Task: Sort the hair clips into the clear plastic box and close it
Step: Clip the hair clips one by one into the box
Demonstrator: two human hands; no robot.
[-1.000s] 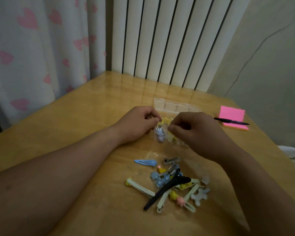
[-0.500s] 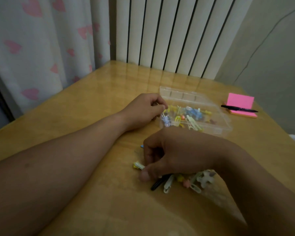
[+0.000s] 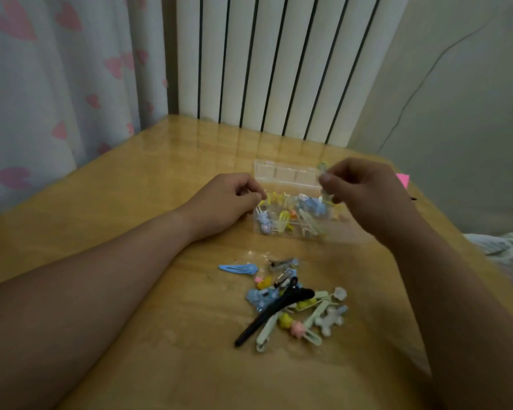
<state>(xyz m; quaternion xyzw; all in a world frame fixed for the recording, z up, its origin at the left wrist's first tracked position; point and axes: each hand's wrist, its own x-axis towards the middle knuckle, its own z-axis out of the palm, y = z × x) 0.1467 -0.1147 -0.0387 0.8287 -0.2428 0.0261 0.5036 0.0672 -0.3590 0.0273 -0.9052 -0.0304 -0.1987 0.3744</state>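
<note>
Head view: on the desk (image 3: 131, 202) the clear plastic box (image 3: 282, 173) sits open beyond the loose hair clips (image 3: 290, 303), my left hand (image 3: 228, 202) curled, fingers gripping its left wall, my right hand (image 3: 365, 190) raised over it, fingers pinching a pale clip (image 3: 323, 168).

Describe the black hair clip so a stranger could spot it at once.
On the wooden table, nearer the camera than the clear plastic box, lies a loose pile of hair clips. The black clip lies slantwise on top of it, the only dark piece among pastel blue, yellow, pink and green ones.
</note>
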